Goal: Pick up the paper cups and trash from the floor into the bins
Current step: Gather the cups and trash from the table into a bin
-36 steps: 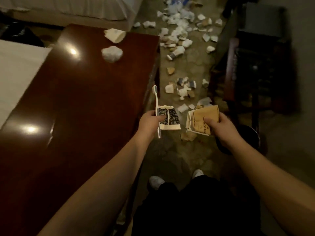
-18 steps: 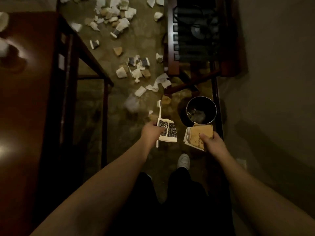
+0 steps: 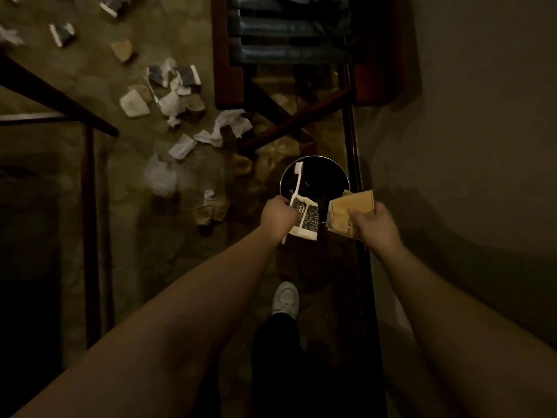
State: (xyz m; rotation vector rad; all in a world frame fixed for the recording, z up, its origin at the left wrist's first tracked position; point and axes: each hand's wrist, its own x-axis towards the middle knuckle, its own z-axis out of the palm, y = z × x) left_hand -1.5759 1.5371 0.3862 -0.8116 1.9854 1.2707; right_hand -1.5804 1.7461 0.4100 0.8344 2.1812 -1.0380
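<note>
Left hand: fingers curled round a flattened dark-patterned paper cup and a white toothbrush; both held over the near rim of the bin, apparently so a release drops them inside.
Right hand: fingers and thumb pinch a flattened brown paper cup, held just right of the bin's mouth, seemingly awaiting its turn.
Bin: round, dark, open-topped; stands on the floor against the wall-side rail, directly beyond both hands. Contents too dark to tell.
Floor litter: crumpled white paper and squashed cups scattered to the far left; one brown cup lies near, left of the left hand.
Step in hand: judged to be the drop into the bin.
Progress: early; much trash remains on the floor.
Risk: the brown cup may miss the rim unless shifted left.
</note>
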